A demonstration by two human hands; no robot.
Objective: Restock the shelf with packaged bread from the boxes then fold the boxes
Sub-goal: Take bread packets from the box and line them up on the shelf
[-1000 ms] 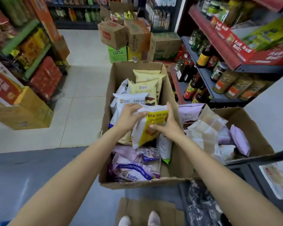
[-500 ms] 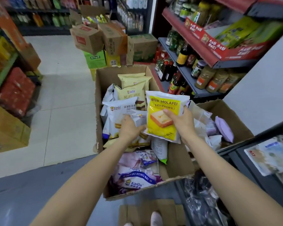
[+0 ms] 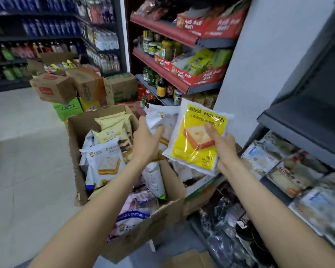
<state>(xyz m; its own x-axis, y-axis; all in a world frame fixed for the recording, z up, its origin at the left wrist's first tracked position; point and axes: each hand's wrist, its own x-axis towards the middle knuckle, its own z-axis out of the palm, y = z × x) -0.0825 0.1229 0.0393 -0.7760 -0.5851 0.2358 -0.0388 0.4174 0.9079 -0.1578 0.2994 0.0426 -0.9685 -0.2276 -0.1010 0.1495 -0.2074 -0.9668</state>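
Both hands were occupied, each with its own pack. The right hand (image 3: 221,144) was wrapped round the right edge of the yellow bread pack (image 3: 197,140), thumb laid across its front, so that the label faced up and could be read. The left hand (image 3: 146,140) was clutching a white bread pack (image 3: 161,118) by its crumpled lower edge, at nine o'clock of the yellow one and touching it. The two packs were held raised above the box, apparently so that both could be carried across in one trip.

Below the hands, at about seven o'clock of the yellow pack, the open cardboard box (image 3: 124,242) was seen with many packs left in it, stood on edge and leaning on one another; restocking was judged far from finished, and folding not yet begun. A second box appeared to lie beneath the yellow pack, largely hidden.

At four o'clock the dark shelf (image 3: 290,138) was seen, its lower tier already lined with bread packs laid flat, likely the destination. At twelve o'clock jars and bottles were ranged on red-edged shelves (image 3: 162,29), and at ten o'clock more cartons (image 3: 52,89) were stacked on the floor.
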